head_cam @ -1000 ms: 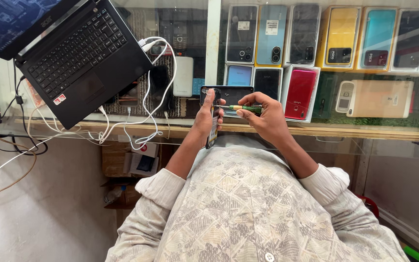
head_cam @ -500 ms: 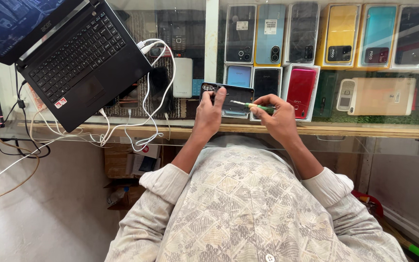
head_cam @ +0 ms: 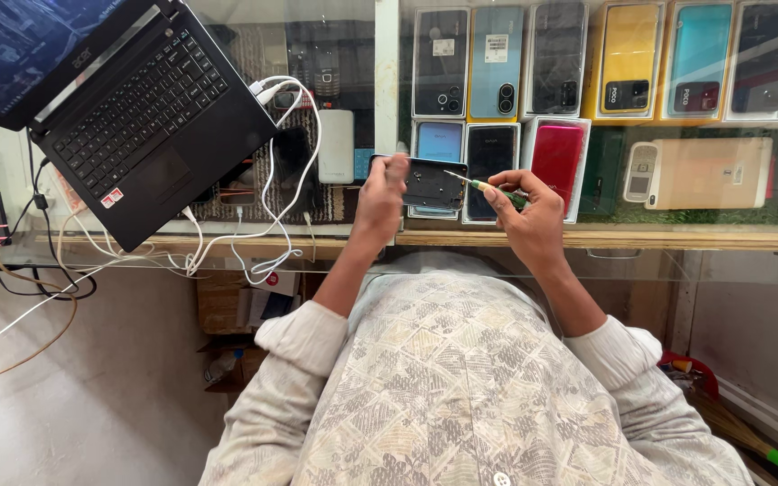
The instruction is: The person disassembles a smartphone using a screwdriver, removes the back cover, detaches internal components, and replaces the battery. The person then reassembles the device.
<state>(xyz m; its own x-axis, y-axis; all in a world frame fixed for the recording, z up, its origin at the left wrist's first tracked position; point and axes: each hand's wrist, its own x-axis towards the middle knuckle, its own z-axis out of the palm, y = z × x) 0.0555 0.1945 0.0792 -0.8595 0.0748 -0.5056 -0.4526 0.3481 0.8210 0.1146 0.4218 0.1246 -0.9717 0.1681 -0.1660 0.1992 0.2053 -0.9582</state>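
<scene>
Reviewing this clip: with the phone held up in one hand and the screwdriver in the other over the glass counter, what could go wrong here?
The left hand holds the dark phone in the air above the glass counter, unsupported; a slip could drop it onto the glass. The screwdriver in the right hand points at the phone's open side, so its tip might skid and scratch it. Any loosened screw could fall and get lost.

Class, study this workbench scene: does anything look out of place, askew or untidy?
Yes. The open black laptop sits skewed on the glass counter, its near corner overhanging the wooden edge, and the white cables trail in a loose tangle beside it.
</scene>
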